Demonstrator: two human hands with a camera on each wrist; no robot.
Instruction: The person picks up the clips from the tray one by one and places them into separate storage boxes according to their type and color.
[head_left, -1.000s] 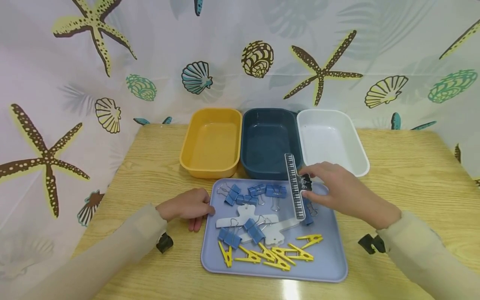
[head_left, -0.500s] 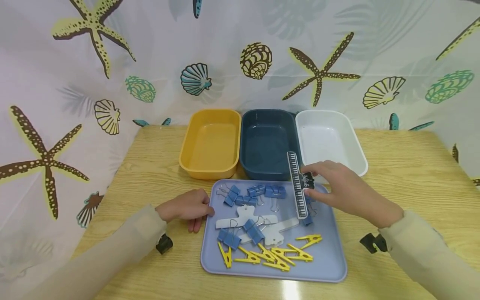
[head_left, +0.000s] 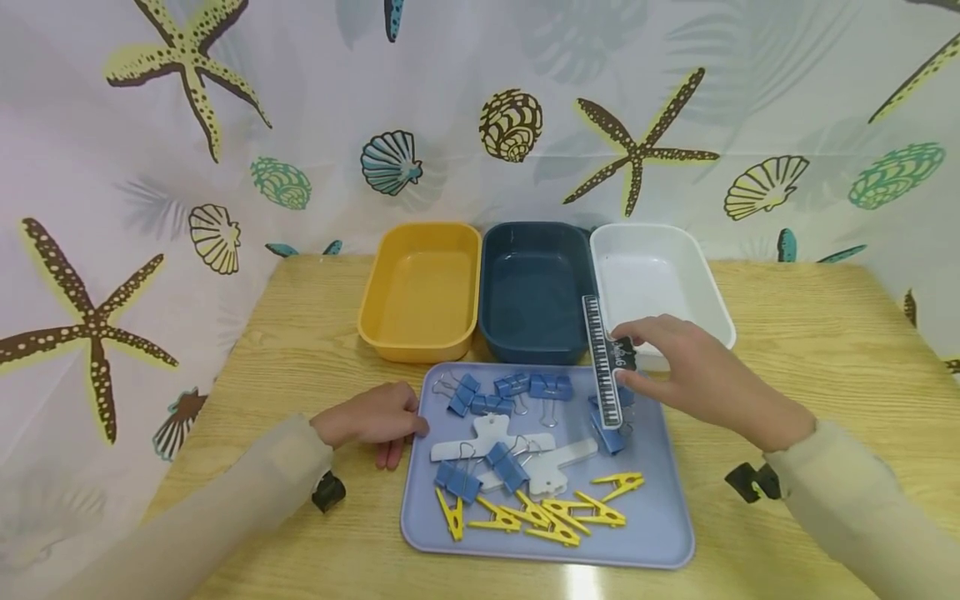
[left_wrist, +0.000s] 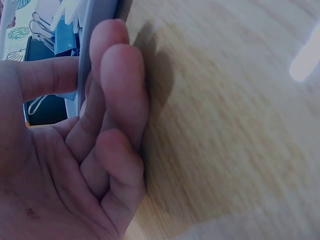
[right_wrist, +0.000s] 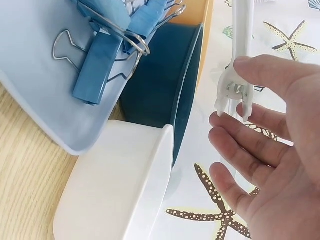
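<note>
My right hand (head_left: 693, 371) pinches a long T-shaped clip (head_left: 602, 362) with a black-and-white piano-key pattern between thumb and forefinger. In the right wrist view, the clip's (right_wrist: 235, 82) white back and small spring show. It hangs over the tray's far right part, its tip overlapping the navy box in the head view. Close to the left rim of the lavender tray (head_left: 652, 525), my left hand (head_left: 372, 417) holds the edge, with thumb at the rim and the other fingers curled outside. On the tray lie blue binder clips (head_left: 551, 387), white T-shaped clips (head_left: 491, 435) and yellow clothespins (head_left: 555, 521).
Behind the tray stand a yellow box (head_left: 420, 343), a navy box (head_left: 534, 346) and a white box (head_left: 720, 321), side by side. A curtain (head_left: 465, 75) printed with starfish and shells hangs behind them. Everything stands on a wooden table (head_left: 795, 333).
My right hand has carried the piano-key clip slightly away from me and to the right, uncovering more of a blue binder clip beneath. My left hand stays at the tray's rim.
</note>
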